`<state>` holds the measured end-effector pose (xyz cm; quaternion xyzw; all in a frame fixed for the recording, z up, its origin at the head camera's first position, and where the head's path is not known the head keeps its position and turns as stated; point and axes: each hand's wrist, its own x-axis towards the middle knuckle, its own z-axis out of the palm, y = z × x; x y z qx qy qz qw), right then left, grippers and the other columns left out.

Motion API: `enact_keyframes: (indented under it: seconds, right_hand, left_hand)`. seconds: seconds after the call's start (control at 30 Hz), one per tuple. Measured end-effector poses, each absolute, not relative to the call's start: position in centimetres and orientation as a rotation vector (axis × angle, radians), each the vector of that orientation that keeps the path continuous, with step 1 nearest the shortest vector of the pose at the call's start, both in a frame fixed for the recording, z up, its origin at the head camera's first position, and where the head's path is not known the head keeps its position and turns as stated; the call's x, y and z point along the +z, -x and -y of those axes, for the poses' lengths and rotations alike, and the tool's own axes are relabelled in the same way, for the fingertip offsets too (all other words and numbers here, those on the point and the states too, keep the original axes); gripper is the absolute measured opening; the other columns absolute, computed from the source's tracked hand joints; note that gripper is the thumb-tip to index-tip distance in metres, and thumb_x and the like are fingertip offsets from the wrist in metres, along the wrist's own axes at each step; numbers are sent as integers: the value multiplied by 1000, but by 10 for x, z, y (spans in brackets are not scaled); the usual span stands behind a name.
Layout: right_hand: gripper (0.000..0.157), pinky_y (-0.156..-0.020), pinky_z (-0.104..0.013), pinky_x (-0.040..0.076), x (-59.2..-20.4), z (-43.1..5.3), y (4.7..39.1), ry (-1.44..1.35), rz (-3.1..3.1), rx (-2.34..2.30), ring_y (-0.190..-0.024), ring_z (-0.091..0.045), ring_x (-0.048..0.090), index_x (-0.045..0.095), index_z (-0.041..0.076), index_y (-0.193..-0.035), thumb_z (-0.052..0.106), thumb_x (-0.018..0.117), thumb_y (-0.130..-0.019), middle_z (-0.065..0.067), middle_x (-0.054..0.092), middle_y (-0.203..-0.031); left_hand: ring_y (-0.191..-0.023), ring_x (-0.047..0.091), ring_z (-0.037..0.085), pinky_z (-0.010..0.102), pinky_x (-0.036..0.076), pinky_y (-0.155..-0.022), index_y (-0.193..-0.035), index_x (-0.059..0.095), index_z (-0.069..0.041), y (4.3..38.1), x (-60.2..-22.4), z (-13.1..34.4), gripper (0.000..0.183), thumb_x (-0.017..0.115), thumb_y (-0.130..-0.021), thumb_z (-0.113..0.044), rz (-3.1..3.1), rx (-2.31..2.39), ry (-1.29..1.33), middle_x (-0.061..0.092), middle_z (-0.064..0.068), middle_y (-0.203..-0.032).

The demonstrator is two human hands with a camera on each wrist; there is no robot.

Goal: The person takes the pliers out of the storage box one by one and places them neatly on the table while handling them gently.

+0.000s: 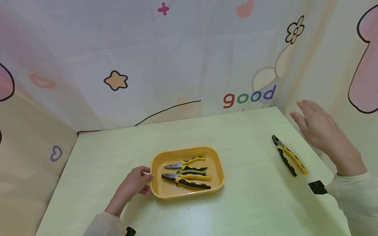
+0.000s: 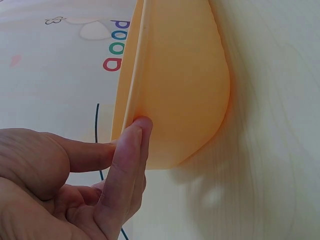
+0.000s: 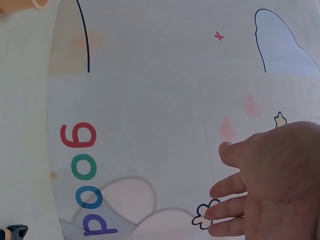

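My left hand [image 1: 136,182] pinches the left rim of a yellow-orange tray [image 1: 217,170]; the left wrist view shows thumb and fingers on either side of that rim. Inside lie needle-nose pliers [image 1: 183,166] and combination pliers [image 1: 180,181], with yellow-and-black handles and jaws toward the left. Between them a dark handle [image 1: 193,172] shows, apparently from another tool partly covered. Another pair of combination pliers [image 1: 283,147] lies on the table at the right. Just beyond it, my right hand [image 1: 320,129] is raised with extended fingers, holding nothing; the right wrist view shows its palm [image 3: 282,185].
A pale green table [image 1: 245,137] carries the tray and the loose pliers. Printed cloth [image 1: 165,72] stands as a wall behind it and along both sides. The right hand is close to the right-side cloth.
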<state>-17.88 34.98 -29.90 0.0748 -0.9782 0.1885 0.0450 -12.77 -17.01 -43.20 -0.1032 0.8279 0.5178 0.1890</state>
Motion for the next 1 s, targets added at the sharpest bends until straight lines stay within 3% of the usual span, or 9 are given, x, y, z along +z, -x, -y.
enact_keyframes:
  seconds: [0.23, 0.57, 1.0]
  right_hand:
    - [69, -122, -65, -6, -303, -344, 180, -271, 2988, 563, -153, -51, -5, 11, -11, -159, 40, 24, -114, -38, 7, -163]
    - [69, -119, -72, 4, -311, -330, 183, -368, 2984, 506, -153, -52, 2, 18, -12, -158, 39, 32, -114, -38, 13, -162]
    - [68, -121, -69, 9, -320, -299, 180, -442, 3027, 501, -153, -51, 5, 21, -11, -158, 36, 40, -113, -35, 13, -164]
  left_hand:
    - [-57, 65, 19, 32, 61, -54, -129, 52, 11, 128, -433, 171, 31, 58, -103, -5, -2321, 1467, 304, 65, 18, -91]
    - [-58, 65, 20, 34, 62, -55, -129, 52, 11, 128, -433, 172, 31, 58, -103, -6, -2323, 1471, 299, 65, 18, -91]
    - [-57, 65, 19, 34, 62, -56, -129, 52, 12, 127, -431, 172, 32, 58, -103, -5, -2313, 1485, 289, 64, 18, -92]
